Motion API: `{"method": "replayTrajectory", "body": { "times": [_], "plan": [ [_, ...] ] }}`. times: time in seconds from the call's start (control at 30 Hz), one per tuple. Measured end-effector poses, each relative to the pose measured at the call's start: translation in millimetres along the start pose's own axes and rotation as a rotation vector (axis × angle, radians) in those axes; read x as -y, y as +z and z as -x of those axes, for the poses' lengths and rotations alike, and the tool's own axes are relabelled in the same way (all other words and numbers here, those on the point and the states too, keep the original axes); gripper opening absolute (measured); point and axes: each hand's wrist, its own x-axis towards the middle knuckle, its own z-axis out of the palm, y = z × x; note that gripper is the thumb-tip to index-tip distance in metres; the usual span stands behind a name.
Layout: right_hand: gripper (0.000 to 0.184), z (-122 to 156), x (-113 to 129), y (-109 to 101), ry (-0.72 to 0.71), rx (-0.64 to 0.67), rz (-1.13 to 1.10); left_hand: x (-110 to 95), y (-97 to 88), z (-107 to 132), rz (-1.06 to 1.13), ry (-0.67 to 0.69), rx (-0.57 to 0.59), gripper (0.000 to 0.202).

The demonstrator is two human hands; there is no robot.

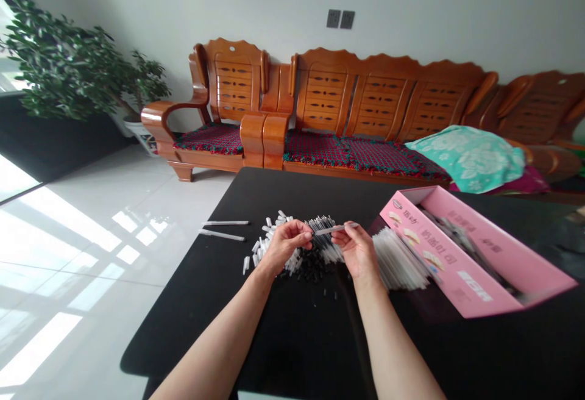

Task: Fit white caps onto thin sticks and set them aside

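My right hand (359, 250) is closed around a thin translucent white pen barrel (329, 230), which lies nearly level between my hands. The fingertips of my left hand (287, 242) are pinched together at the barrel's left end; whatever is in them is too small to make out. Under and beside my left hand lies a heap of white pen caps (262, 246). Thin dark-tipped pen refills (322, 223) are piled behind the barrel. Small black plugs (313, 266) form a pile between my wrists. To the right of my right hand is a stack of empty-looking pen barrels (397, 263).
Two capped pens (223, 236) lie on the left of the black table (192, 308). An open pink box (439, 247) with contents partly hidden stands at right. Behind the table are wooden seats (326, 95) and a turquoise cloth (475, 156). A potted plant (86, 71) stands far left.
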Motion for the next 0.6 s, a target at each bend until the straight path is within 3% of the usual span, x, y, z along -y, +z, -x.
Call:
{"method": "replayTrajectory", "body": {
  "times": [0.6],
  "plan": [
    [0.024, -1.8, -3.1, -6.2, 0.011, 0.052, 0.064, 5.8, -2.7, -1.4, -0.065, 0.033, 0.002, 0.031]
  ]
}}
